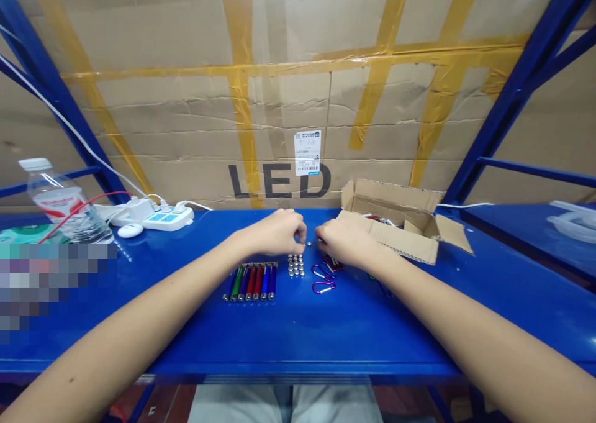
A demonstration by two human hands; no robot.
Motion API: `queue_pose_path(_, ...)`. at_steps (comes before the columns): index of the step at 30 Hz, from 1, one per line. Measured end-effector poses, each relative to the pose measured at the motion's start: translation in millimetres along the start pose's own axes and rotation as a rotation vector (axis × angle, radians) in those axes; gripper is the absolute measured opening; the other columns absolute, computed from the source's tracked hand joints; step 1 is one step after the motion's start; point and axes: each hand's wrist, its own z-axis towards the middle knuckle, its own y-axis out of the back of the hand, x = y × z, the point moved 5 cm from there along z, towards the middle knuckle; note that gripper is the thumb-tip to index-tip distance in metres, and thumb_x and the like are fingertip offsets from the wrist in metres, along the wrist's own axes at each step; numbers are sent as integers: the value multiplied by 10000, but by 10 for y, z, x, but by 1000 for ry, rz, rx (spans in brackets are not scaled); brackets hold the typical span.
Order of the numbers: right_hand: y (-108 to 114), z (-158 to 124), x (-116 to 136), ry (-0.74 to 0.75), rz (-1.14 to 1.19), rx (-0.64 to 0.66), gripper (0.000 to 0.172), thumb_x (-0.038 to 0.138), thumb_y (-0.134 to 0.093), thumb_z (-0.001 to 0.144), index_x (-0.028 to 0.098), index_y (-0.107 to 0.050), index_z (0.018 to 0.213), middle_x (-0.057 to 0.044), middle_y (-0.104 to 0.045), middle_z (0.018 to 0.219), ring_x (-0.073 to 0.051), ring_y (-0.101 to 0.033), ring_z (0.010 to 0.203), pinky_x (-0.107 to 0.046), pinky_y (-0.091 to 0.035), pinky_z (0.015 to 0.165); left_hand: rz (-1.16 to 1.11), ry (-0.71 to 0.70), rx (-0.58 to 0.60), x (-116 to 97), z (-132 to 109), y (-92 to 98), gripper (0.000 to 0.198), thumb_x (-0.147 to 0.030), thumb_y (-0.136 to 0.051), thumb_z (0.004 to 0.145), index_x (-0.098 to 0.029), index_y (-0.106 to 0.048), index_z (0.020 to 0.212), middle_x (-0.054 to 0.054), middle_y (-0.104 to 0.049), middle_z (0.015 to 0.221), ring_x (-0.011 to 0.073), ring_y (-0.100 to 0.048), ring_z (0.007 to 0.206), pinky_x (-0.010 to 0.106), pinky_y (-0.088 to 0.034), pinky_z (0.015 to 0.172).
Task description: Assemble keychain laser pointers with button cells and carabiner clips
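My left hand (283,233) is closed in a pinch above the far end of a block of small round silver pieces (296,266), which look like button cells and stand in short rows. What its fingertips hold, if anything, is hidden. One more silver piece (309,244) lies alone between my two hands. My right hand (342,240) is closed, its fingers curled down near several carabiners (324,286), purple and red ones among them. Its grip is hidden too. Left of the silver pieces, several slim metal tubes like small flashlights (251,283), in blue, green and red, lie side by side.
An open cardboard box (395,221) with small items inside stands behind my right hand. A white power strip (167,218) with plugs and cables and a water bottle (65,202) are at the left. A big taped carton (195,118) rises behind the blue table (298,342).
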Motion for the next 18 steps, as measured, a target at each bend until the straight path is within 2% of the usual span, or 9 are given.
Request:
queue_pose_path(3,-118,92,42,9,-25,9,244,136,-468,890,111,-704,949,-185,-711,896,-275,-674,850,-328,-427,687,71,87,38,306,137,3,131,-242,-644,713,-179,-715,803,59,-687,864,194,-584,810,291,-417,715)
queue_pose_path(6,-176,135,37,5,11,16,246,159,-467,903,116,-705,952,-178,-710,923,-268,-672,858,-318,-434,691,65,134,158,492,244,-104,164,-212,-609,712,-178,-722,826,53,-700,813,162,-580,689,269,-406,627)
queue_pose_path(10,-161,99,-38,-47,167,17,219,195,-497,899,153,-709,933,-130,-715,945,-217,-660,832,-274,-425,673,6,133,237,562,279,-222,182,-216,-560,759,-172,-719,835,48,-699,781,141,-571,621,253,-400,584)
queue_pose_path(14,-112,63,-86,-77,300,0,230,200,-526,891,186,-713,1024,-104,-720,987,-198,-651,878,-254,-428,716,-26,109,234,587,295,-232,195,-240,-548,802,-177,-721,865,51,-709,828,145,-591,658,248,-417,604)
queue_pose_path(18,-135,73,-94,-73,315,37,235,191,-532,889,196,-730,1015,-102,-723,985,-187,-649,845,-248,-424,708,6,122,286,589,369,-230,190,-240,-580,797,-177,-741,875,54,-707,816,137,-581,644,239,-420,600)
